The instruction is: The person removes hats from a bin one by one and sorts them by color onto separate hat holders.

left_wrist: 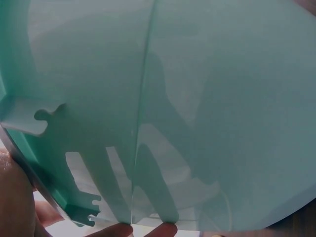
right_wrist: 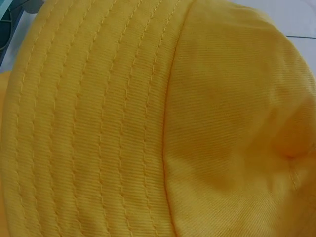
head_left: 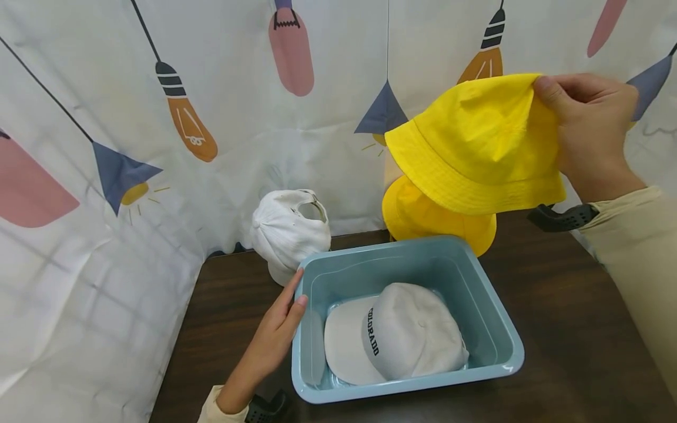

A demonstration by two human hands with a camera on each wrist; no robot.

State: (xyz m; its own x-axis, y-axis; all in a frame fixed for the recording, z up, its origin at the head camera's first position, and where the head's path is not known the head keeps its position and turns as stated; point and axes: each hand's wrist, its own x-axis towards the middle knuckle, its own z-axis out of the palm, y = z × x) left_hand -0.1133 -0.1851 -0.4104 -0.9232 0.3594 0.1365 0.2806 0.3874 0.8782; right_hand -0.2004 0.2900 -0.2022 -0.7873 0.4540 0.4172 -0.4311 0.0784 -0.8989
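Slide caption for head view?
Right hand holds a yellow bucket hat; left hand grips blue basin containing white COLORADO cap.

My right hand point(head_left: 595, 129) is raised at the upper right of the head view, thumb point(head_left: 555, 97) directed left, fingers curled in a pinch. My right forearm point(head_left: 645, 264), sleeved to the wrist, extends below it. My left hand point(head_left: 277, 332) is positioned lower, reaching forward in a gripping pose; its thumb and index finger point(head_left: 287, 291) lie slightly apart.
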